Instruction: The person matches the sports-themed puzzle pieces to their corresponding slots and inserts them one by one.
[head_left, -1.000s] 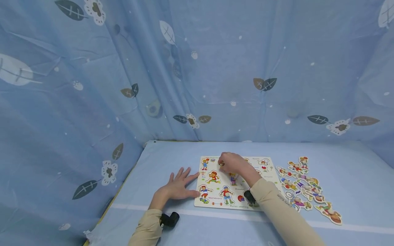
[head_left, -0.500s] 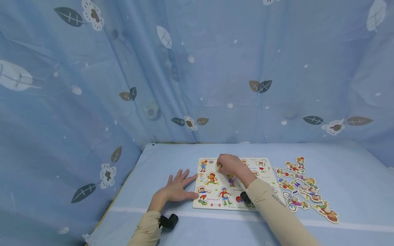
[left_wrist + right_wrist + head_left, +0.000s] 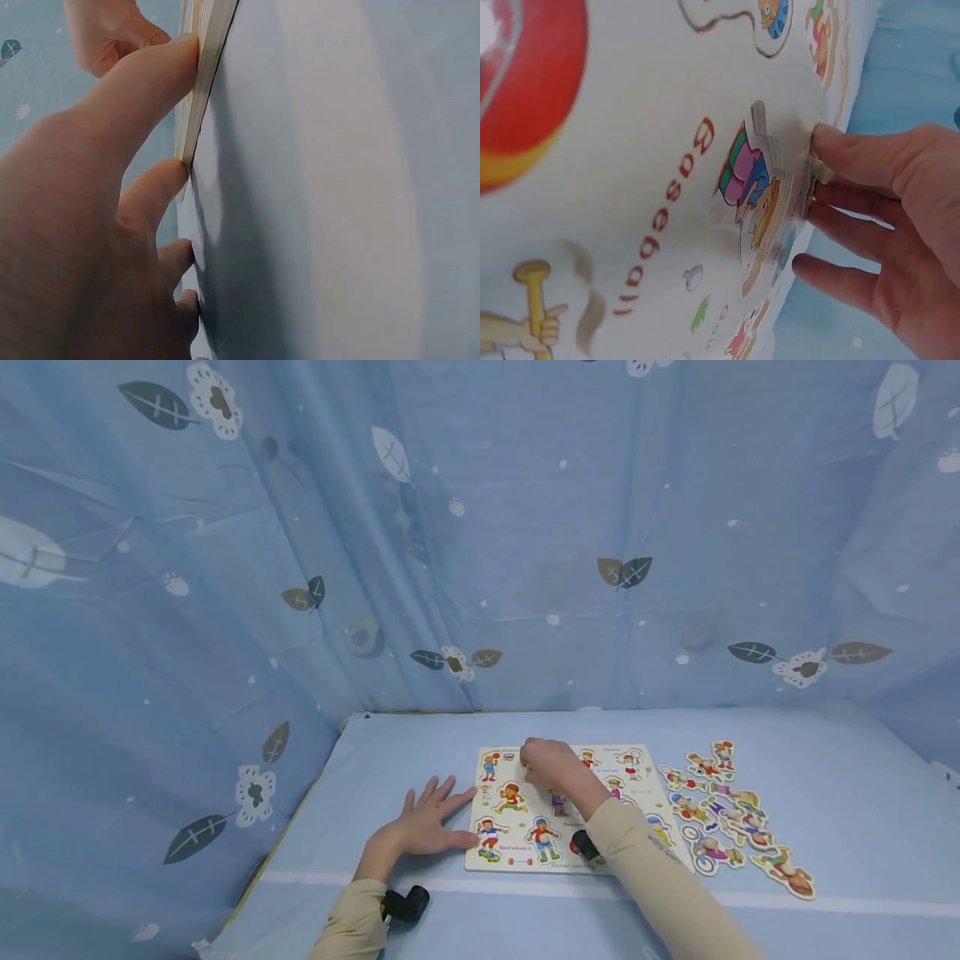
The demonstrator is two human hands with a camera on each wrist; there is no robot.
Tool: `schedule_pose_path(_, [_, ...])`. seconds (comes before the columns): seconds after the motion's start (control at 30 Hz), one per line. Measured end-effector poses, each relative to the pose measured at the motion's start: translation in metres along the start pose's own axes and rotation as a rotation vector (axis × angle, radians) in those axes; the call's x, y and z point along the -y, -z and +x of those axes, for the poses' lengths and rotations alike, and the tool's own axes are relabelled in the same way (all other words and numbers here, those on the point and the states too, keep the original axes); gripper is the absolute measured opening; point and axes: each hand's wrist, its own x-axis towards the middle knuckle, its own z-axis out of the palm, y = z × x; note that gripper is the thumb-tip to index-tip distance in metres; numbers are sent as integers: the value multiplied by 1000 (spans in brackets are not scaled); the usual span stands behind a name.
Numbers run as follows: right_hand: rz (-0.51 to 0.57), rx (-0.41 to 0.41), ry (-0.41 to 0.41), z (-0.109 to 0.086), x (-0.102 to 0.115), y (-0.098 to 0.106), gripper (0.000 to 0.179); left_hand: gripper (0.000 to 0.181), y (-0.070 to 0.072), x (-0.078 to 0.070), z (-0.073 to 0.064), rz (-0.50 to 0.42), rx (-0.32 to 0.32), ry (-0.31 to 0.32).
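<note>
A wooden puzzle board with cut-out sports figures and printed words lies on the table. My left hand rests at its left side with fingers spread; in the left wrist view the thumb and forefinger touch the board's edge. Over the upper middle of the board is my right hand. In the right wrist view its thumb and fingers pinch a small puzzle piece at the board's surface. The hand hides most of that piece, so its picture cannot be made out.
Several loose sports-figure pieces lie in a cluster to the right of the board, some overlapping. A light blue cloth with a white stripe covers the table. Blue patterned curtains hang behind and at the left.
The head view has shifted slightly, moving the scene a little left. My right hand stays over the upper middle of the board, and my left hand stays at its edge.
</note>
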Motion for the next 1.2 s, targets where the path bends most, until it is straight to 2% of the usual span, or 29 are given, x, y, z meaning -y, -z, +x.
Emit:
schedule_pose_path(0.4, [-81,-16,2,-3,2,-2,12,85,-1,-3,-2,-12,-8,-5])
schedule_pose_path(0.8, [52,11,55,-7,-3,12,26,85,-1,1,0,6,-11,-5])
schedule_pose_path(1.07, [153,-27,58,-18,-6,19,26,85,0,1,0,1,-1,-8])
schedule_pose_path(1.2, [159,-40,49,-26,-10,22,26,85,0,0,-1,-1,0,-7])
